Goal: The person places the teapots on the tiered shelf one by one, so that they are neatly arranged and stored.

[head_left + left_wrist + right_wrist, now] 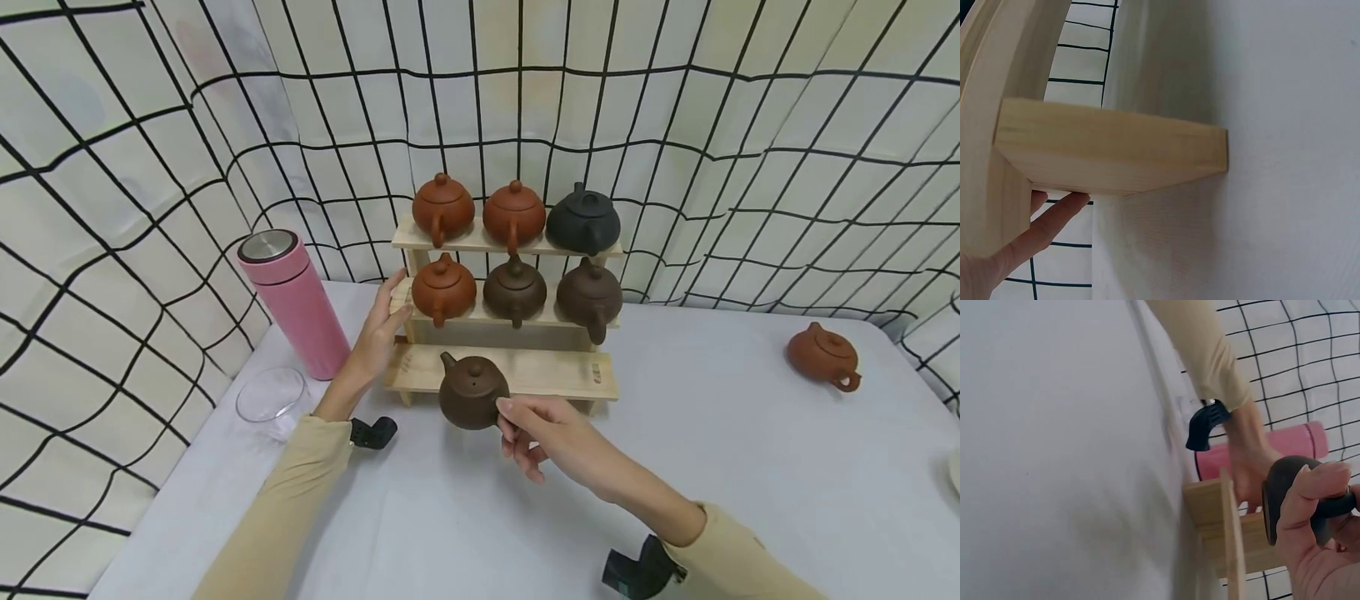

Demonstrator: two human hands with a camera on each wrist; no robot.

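Note:
My right hand (551,437) pinches the handle of a dark brown teapot (474,392), its spout pointing up to the left. The pot hangs in front of the lowest tier of a three-tier wooden stand (540,367). My left hand (371,342) holds the stand's left end at the middle tier. In the left wrist view, fingers (1054,219) reach along the wooden side. Three teapots stand on the top tier: two orange-red ones (442,206) (514,212) and a black one (583,221). The middle tier carries an orange-red teapot (444,287) and two dark brown teapots (514,287) (589,293).
A pink thermos (300,308) stands left of the stand, with a clear glass dish (270,396) before it. Another reddish-brown teapot (822,357) sits far right on the white tabletop (720,442). Black-gridded curtain (750,150) encloses the back and left.

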